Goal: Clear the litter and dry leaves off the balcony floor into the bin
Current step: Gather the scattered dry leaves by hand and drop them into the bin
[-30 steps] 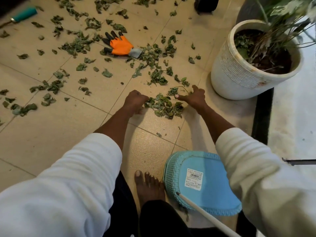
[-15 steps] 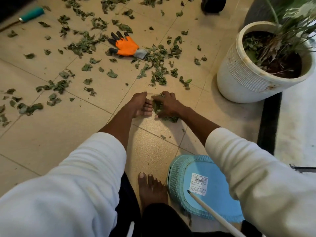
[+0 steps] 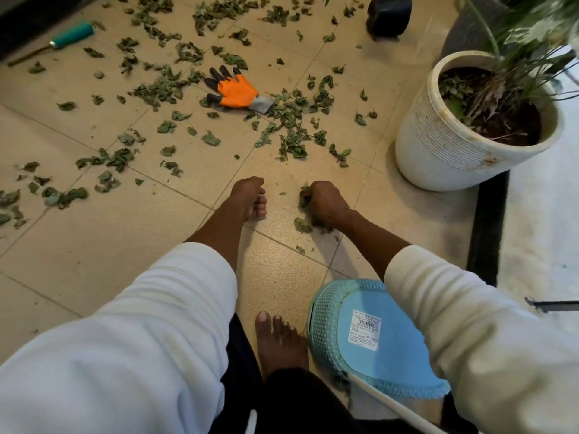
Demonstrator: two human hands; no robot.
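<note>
Beige textured floor tiles [image 3: 94, 261] with thin grout lines; black border strip [image 3: 487, 233] beside pale speckled stone ledge [image 3: 542, 230].

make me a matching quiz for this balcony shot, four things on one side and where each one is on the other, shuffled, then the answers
Things:
1. orange glove
2. teal-handled tool
3. white plant pot
4. blue bin

Places:
A. by the bare foot, under the right sleeve
B. far left, top of the picture
C. right side, on the floor's dark edge strip
D. flat among the leaves, mid-floor beyond the hands

Pairs: 1-D, 2-B, 3-C, 4-A
</note>
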